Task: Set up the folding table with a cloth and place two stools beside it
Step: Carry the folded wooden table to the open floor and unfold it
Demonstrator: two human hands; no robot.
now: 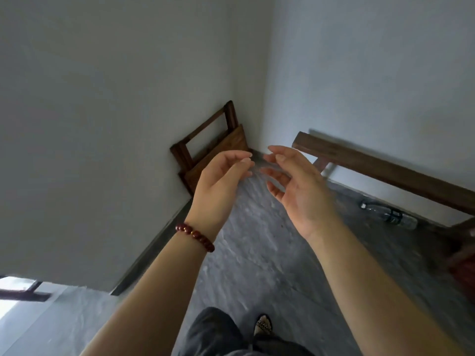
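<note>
Judging by how things lie, the task is taken to be at its very start, with nothing yet set up. Two pale walls [115,98] are seen meeting at a corner, and a grey mottled floor [257,253] runs up to them.

Along the right-hand wall a long wooden bench [380,168] is stood on the floor's right edge. Whether it is meant as one of the stools cannot be told, and no other stool is made out. A blurred reddish shape [462,265] at the right edge of the view is not identified.

The folding table [210,147] is found at the far corner of the floor, folded flat and propped upright against the left wall, its legs tucked in and its frame showing above the panel. It has not been opened or carried out.

The left hand [221,181] and the right hand [300,186] are raised in front of the table with fingers loosely spread and relaxed. Nothing is held in either, and the table is not touched.

A plastic bottle [388,214] is lying on its side on the floor beneath the bench. A dark red beaded bracelet [195,236] is worn on the left wrist.

No cloth is visible anywhere. Left to be done, it is judged: the table taken from the corner, unfolded and stood up, a cloth found and spread, and two stools placed beside it.
</note>
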